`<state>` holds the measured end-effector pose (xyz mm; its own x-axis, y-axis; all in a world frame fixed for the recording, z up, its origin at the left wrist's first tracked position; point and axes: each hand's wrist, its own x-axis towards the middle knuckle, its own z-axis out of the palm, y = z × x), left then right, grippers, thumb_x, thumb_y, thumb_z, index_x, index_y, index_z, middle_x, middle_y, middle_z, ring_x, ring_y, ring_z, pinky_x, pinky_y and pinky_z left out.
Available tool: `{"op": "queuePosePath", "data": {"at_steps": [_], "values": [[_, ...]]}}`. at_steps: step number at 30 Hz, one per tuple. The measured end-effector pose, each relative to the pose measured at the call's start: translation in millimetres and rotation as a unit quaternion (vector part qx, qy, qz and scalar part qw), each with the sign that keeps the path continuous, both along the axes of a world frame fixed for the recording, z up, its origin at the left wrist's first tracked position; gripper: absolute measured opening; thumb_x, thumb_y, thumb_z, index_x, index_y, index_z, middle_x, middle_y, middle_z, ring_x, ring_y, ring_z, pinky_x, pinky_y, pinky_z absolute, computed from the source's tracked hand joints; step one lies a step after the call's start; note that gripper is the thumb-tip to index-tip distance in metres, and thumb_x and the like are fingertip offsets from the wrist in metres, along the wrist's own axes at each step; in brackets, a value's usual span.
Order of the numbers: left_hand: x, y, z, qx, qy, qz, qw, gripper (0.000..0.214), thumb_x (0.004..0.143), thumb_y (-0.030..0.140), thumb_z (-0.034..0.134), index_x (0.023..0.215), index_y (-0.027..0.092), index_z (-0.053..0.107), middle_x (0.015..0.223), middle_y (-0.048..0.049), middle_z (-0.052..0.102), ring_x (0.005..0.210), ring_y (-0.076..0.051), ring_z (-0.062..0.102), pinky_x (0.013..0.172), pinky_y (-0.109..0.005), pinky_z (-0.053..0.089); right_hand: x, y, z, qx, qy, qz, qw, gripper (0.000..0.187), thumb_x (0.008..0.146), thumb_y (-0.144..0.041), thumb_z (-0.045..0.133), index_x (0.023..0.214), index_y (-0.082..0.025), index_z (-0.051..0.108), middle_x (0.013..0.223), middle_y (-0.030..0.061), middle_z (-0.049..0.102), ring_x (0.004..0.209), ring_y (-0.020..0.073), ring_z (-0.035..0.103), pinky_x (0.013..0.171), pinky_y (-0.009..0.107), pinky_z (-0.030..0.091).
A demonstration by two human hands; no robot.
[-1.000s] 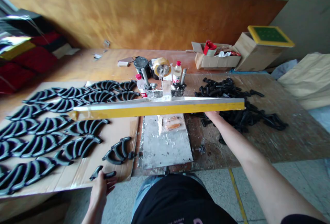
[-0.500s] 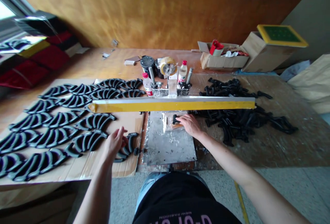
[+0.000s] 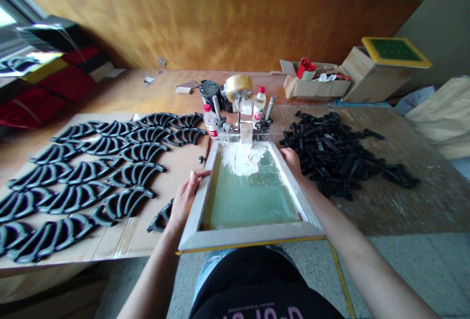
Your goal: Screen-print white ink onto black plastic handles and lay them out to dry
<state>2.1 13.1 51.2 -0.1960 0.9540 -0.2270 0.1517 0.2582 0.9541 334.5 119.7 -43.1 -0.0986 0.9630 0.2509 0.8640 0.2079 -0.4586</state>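
A wooden screen-printing frame [image 3: 249, 237] with green mesh and a smear of white ink [image 3: 242, 158] lies flat on the bench in front of me, hinged at its far end. My left hand [image 3: 185, 196] grips the frame's left rail. My right hand [image 3: 293, 161] holds the right rail near the far corner. What is under the mesh is hidden. Rows of curved black plastic pieces [image 3: 91, 177] lie on cardboard [image 3: 121, 240] to the left.
A loose heap of black pieces [image 3: 338, 152] sits on the right. Behind the frame stand a hinge clamp [image 3: 238, 128], a tape roll [image 3: 238, 86], small bottles [image 3: 260, 102] and a black tin. Cardboard boxes [image 3: 316, 84] and a second yellow screen [image 3: 394, 50] are at the back right.
The frame, raised edge-on before, has swung down flat. My right hand left a black piece on the plate beneath; both hands moved onto the frame's side rails.
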Motion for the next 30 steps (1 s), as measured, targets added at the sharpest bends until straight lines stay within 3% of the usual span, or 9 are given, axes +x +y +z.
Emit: {"op": "queuePosePath", "data": {"at_steps": [2,5,8,11,15,18,23,27,30], "values": [[-3,-13,-25.8,-0.044,-0.008,-0.012,0.999,0.062,0.080,0.062,0.059,0.127,0.021,0.064,0.092,-0.0027,0.072,0.081,-0.019,0.064,0.071,-0.026,0.049,-3,17,15.6,0.041,0.016,-0.030,0.999,0.039,0.093,-0.022,0.043,0.127,-0.017,0.060,0.120,0.0139,0.060,0.111,0.0276,0.055,0.098,0.043,0.045],[-2,-19,-66.1,-0.086,-0.020,-0.001,0.996,0.076,0.078,0.055,0.066,0.146,0.026,0.044,0.087,-0.0013,0.072,0.072,-0.017,0.064,0.063,-0.025,0.048,-38,39,36.0,0.105,0.013,0.064,0.992,0.055,0.085,-0.024,0.064,0.137,-0.018,0.050,0.137,0.0138,0.050,0.125,0.0280,0.046,0.106,0.042,0.039],[-3,-16,-95.7,-0.092,0.003,0.000,0.996,0.074,0.080,0.054,0.064,0.145,0.025,0.045,0.091,-0.0032,0.073,0.075,-0.019,0.066,0.066,-0.026,0.050,-78,48,42.2,0.054,-0.055,0.168,0.983,0.039,0.083,-0.022,0.069,0.120,-0.016,0.059,0.115,0.0120,0.062,0.111,0.0265,0.053,0.096,0.039,0.044],[-7,-14,-108.5,-0.084,0.020,-0.015,0.996,0.069,0.083,0.055,0.060,0.143,0.024,0.049,0.100,-0.0061,0.073,0.089,-0.021,0.068,0.078,-0.030,0.052,-93,34,35.2,0.006,-0.113,0.195,0.974,0.011,0.087,-0.022,0.064,0.095,-0.015,0.064,0.094,0.0097,0.066,0.093,0.0232,0.057,0.082,0.034,0.046],[-8,-14,-109.4,-0.076,0.006,-0.010,0.997,0.067,0.081,0.054,0.063,0.139,0.022,0.053,0.102,-0.0075,0.073,0.093,-0.023,0.068,0.085,-0.032,0.052,-78,-2,32.6,0.031,-0.138,0.331,0.933,0.007,0.086,-0.013,0.058,0.087,-0.015,0.064,0.090,0.0082,0.065,0.086,0.0208,0.058,0.077,0.031,0.044],[-6,-14,-105.7,-0.072,-0.012,0.002,0.997,0.067,0.079,0.053,0.066,0.137,0.022,0.056,0.101,-0.0072,0.073,0.093,-0.023,0.067,0.086,-0.032,0.052,-68,-11,41.9,0.024,-0.128,0.422,0.897,0.008,0.081,-0.011,0.060,0.083,-0.018,0.064,0.085,0.0053,0.065,0.082,0.0197,0.058,0.075,0.030,0.044],[-5,-14,-95.4,-0.091,-0.032,0.011,0.995,0.069,0.077,0.051,0.068,0.139,0.022,0.054,0.096,-0.0060,0.074,0.085,-0.022,0.068,0.078,-0.030,0.052,-73,-11,35.9,0.056,-0.083,0.365,0.926,0.014,0.084,-0.007,0.055,0.083,-0.018,0.064,0.087,0.0070,0.065,0.091,0.0220,0.056,0.078,0.033,0.046],[-1,-14,-84.4,-0.115,-0.045,0.012,0.992,0.072,0.077,0.049,0.068,0.141,0.022,0.051,0.091,-0.0059,0.075,0.079,-0.021,0.069,0.066,-0.027,0.052,-73,-25,21.8,0.084,-0.047,0.386,0.918,0.017,0.085,-0.007,0.053,0.091,-0.016,0.065,0.094,0.0100,0.065,0.097,0.0234,0.055,0.083,0.036,0.047],[1,-16,-70.8,-0.119,-0.038,0.009,0.992,0.072,0.077,0.049,0.067,0.142,0.021,0.050,0.091,-0.0066,0.075,0.076,-0.022,0.069,0.063,-0.027,0.051,-76,-14,30.8,0.064,-0.012,0.353,0.933,0.009,0.087,-0.017,0.061,0.095,-0.018,0.065,0.090,0.0067,0.066,0.091,0.0218,0.057,0.082,0.034,0.047]]}}
